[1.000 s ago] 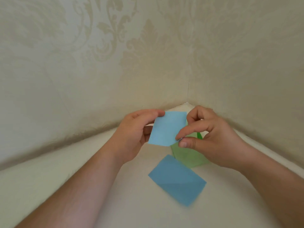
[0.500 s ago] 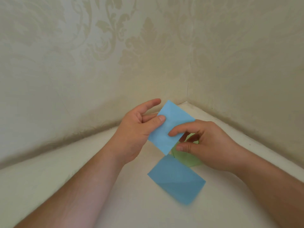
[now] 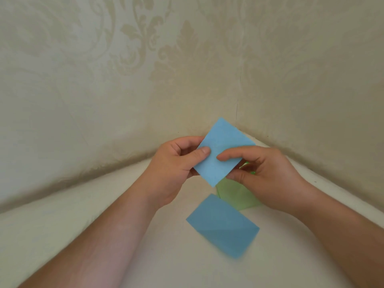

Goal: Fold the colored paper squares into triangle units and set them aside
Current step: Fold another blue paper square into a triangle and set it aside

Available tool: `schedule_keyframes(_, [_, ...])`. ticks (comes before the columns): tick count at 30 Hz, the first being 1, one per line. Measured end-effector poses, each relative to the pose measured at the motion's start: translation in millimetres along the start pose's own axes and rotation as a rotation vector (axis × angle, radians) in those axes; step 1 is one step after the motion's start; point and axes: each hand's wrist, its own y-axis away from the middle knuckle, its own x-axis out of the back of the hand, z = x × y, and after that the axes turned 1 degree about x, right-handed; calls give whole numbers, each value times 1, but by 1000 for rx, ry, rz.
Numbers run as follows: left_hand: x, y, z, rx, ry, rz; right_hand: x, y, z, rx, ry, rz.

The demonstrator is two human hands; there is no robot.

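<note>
Both hands grip one blue paper square (image 3: pixel 223 151) held above the desk (image 3: pixel 104 215): left hand (image 3: pixel 176 163) pinches its left edge, right hand (image 3: pixel 264 173) its right side. Thin, light and easily creased, it seems best held by edges.

Held square (image 3: pixel 223 150) between left hand (image 3: pixel 176 167) and right hand (image 3: pixel 268 175) (above the table (image 3: pixel 62 235)). Two sheets lie beneath: near sheet (image 3: pixel 223 225), far sheet (image 3: pixel 234 194) just right.

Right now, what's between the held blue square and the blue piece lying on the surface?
Head view: mostly bare cream surface. The held blue square hangs above it; a green paper edges in from the right, beside the lying blue piece.
</note>
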Motion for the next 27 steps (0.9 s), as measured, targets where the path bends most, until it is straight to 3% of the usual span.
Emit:
schedule_keyframes(9, [-1,2,1,68,91,-40,2,-1,-1,13,-70,34])
schedule_keyframes(16, [-1,2,-2,47,-75,-14,1,-2,-3,-9,-248,40])
schedule_keyframes(27, [-9,7,1,27,-22,-130,2,-8,-8,-164,-389,219])
